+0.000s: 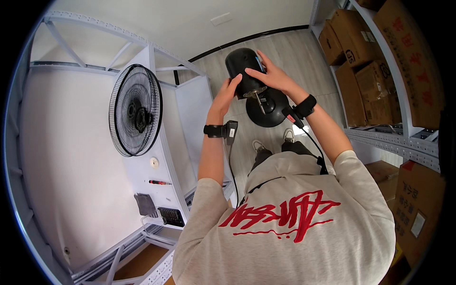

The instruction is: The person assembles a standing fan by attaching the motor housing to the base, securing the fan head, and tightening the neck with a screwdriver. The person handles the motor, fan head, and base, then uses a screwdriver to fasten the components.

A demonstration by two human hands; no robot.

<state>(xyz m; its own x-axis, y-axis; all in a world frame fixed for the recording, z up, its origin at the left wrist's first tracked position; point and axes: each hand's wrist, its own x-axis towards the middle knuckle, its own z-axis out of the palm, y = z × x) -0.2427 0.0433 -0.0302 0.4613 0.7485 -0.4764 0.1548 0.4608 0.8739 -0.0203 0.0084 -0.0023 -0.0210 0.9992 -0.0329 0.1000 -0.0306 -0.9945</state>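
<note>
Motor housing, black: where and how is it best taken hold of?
Grip the housing by its sides, one hand coming from each, as the left hand and right hand do now. Its body is broad and rounded, and the thin shaft jutting from its near end probably makes that end a poor hold.

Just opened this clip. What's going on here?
A person has both hands around a black fan motor housing, the left hand on one side and the right hand on the other. A bare metal shaft sticks out of it, and a round black base shows below on the floor. Apart from it, on the white shelf to the person's left, are a black wire fan grille, a small pale disc and a red-and-black screwdriver.
</note>
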